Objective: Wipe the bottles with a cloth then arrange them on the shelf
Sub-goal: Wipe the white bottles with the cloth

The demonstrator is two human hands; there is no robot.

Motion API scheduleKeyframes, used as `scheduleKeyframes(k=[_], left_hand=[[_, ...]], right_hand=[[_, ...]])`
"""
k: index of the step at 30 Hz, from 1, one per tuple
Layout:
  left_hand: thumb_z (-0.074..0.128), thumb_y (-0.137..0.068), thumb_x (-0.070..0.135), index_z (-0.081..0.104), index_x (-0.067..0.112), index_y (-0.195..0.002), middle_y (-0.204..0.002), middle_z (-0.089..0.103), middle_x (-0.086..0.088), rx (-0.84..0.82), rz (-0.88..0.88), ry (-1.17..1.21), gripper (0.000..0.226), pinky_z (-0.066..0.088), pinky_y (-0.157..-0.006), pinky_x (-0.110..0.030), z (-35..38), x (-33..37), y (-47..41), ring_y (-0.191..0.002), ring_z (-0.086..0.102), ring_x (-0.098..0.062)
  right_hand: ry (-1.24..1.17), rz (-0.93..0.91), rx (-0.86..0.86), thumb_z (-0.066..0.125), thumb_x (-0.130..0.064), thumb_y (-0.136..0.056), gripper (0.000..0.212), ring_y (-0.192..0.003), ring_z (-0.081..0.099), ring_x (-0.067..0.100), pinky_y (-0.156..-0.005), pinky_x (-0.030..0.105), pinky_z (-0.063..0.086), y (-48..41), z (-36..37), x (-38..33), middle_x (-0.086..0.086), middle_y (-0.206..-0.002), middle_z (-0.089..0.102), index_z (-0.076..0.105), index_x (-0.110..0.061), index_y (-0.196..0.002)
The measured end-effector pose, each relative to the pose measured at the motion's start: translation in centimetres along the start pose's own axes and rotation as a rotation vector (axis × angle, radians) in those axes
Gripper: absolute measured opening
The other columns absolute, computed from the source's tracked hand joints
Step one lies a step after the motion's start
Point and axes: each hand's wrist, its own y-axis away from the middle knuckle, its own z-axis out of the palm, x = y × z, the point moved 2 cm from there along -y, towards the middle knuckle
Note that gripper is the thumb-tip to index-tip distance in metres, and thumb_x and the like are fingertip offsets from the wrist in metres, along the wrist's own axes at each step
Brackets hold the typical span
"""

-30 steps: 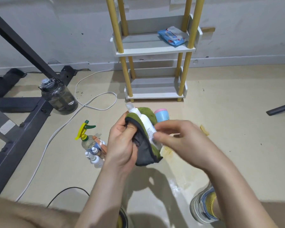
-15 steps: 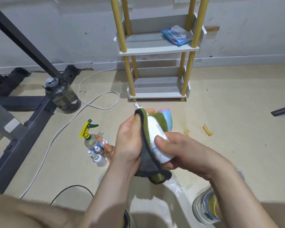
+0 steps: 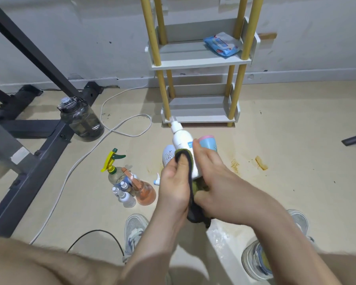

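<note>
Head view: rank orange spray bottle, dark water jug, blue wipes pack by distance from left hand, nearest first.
From the left hand:
1. Orange spray bottle, on the floor just to its left.
2. Dark water jug, farther left by the metal frame.
3. Blue wipes pack, up on the shelf's upper tier.

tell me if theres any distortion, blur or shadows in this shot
Head view: wide-angle bending bows the black frame and the shelf posts; the hands, left and right, look slightly soft where they hold the cloth and white bottle; soft shadows fall under the arms on the floor.
</note>
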Motion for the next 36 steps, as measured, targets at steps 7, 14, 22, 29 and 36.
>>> scheduleKeyframes(k=[7,14,22,29,36], left_hand=[[0.057,-0.090,0.030,0.062,-0.006,-0.103,-0.076,0.066,-0.017,-0.079,0.004,0.068,0.039,0.054,-0.061,-0.033,-0.5,1.2,-0.3,-0.064,0.062,-0.027],[0.061,-0.071,0.004,0.066,0.006,-0.109,-0.087,0.073,-0.014,-0.182,0.099,-0.116,0.038,0.057,-0.067,-0.032,-1.8,1.9,-1.4,-0.073,0.068,-0.024],[0.067,-0.082,0.017,0.051,0.036,-0.139,-0.113,0.059,0.024,-0.071,0.565,-1.099,0.062,0.040,-0.081,-0.007,-0.7,1.9,0.0,-0.103,0.057,-0.004],[0.082,-0.070,0.025,0.056,0.040,-0.117,-0.117,0.067,0.016,-0.194,0.389,-0.690,0.055,0.050,-0.101,-0.031,-2.1,1.5,-0.6,-0.113,0.061,0.001],[0.077,-0.082,0.033,0.047,0.053,-0.126,-0.101,0.070,0.016,-0.249,0.478,-0.963,0.057,0.056,-0.085,-0.035,-2.0,1.5,0.2,-0.094,0.067,-0.005]], right_hand=[[-0.766,0.051,0.392,0.062,-0.056,-0.089,0.037,-0.110,0.062,0.002,-0.098,0.022,0.047,-1.3,-1.0,3.3,-0.015,-0.122,0.067,0.069,-0.033,-0.118],[-0.828,0.081,0.234,0.069,-0.061,-0.081,0.057,-0.078,0.067,0.023,-0.086,0.059,0.052,-1.9,1.1,3.6,0.026,-0.095,0.072,0.075,-0.004,-0.091],[-0.955,0.026,0.377,0.078,-0.032,-0.083,0.027,-0.096,0.072,0.023,-0.090,0.045,0.057,-1.8,2.0,2.2,0.004,-0.096,0.077,0.075,-0.013,-0.101],[-1.247,0.097,0.478,0.061,-0.017,-0.097,0.020,-0.097,0.073,0.035,-0.085,0.046,0.060,-1.8,1.6,3.5,0.016,-0.098,0.076,0.073,-0.005,-0.108],[-1.257,0.046,0.401,0.057,-0.032,-0.096,0.030,-0.068,0.066,0.004,-0.055,0.013,0.048,-1.5,0.6,3.0,-0.002,-0.082,0.072,0.069,-0.007,-0.107]])
